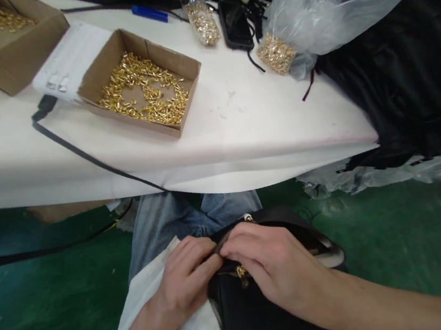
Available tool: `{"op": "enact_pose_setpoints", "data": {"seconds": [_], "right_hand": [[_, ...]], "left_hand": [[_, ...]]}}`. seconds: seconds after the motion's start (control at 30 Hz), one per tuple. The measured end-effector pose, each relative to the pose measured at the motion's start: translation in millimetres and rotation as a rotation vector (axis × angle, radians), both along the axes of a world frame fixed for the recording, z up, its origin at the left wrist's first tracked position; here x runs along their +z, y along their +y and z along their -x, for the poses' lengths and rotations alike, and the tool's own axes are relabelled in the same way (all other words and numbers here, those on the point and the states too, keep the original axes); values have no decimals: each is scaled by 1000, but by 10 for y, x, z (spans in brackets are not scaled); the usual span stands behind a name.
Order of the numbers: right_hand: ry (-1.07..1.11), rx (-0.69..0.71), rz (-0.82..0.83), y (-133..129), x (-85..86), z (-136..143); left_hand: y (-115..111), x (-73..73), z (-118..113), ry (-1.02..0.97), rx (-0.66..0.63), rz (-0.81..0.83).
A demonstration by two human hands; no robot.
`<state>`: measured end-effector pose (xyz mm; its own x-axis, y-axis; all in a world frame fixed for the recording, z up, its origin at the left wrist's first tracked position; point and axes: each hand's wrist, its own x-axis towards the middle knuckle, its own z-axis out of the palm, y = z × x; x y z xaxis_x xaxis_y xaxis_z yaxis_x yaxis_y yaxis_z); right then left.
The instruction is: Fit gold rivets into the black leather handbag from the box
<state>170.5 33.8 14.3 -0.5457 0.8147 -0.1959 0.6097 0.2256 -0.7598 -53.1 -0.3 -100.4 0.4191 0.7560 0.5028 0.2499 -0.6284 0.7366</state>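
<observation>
Black bag (258, 313) lies across the lap, below the front edge of the white table (232, 126); the thighs probably serve as a low rest, leaving both hands free for its opening. Left hand (186, 276) comes in from one side, fingers bunched narrow on a dark edge (220, 244) at the mouth. Right hand (274, 255) meets it there, thumb and fingertips pinched close on the same edge; two opposed grips likely hold the soft material steady. Whether something small sits inside either pinch: cannot tell, fingers cover it. Gold zip pull (242, 272) hangs just below the right fingers, apparently left loose. Pale cloth (158, 285) lies over the lap beside the bag, perhaps as protection.

On the table, an open carton (163, 57) holds loose gold pieces (166, 113); low walls presumably stop them scattering while allowing easy reach. Clear plastic bag (326, 10) lies farther right, near a dark phone (236, 24)
</observation>
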Motion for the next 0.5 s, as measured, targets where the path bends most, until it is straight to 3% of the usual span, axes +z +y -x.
{"op": "enact_pose_setpoints", "data": {"seconds": [0.17, 0.5], "right_hand": [[-4, -25, 150, 65, -34, 74], [-6, -9, 200, 218, -16, 134]], "left_hand": [[-41, -43, 34, -13, -23, 22], [-28, -97, 34, -75, 11, 120]]}}
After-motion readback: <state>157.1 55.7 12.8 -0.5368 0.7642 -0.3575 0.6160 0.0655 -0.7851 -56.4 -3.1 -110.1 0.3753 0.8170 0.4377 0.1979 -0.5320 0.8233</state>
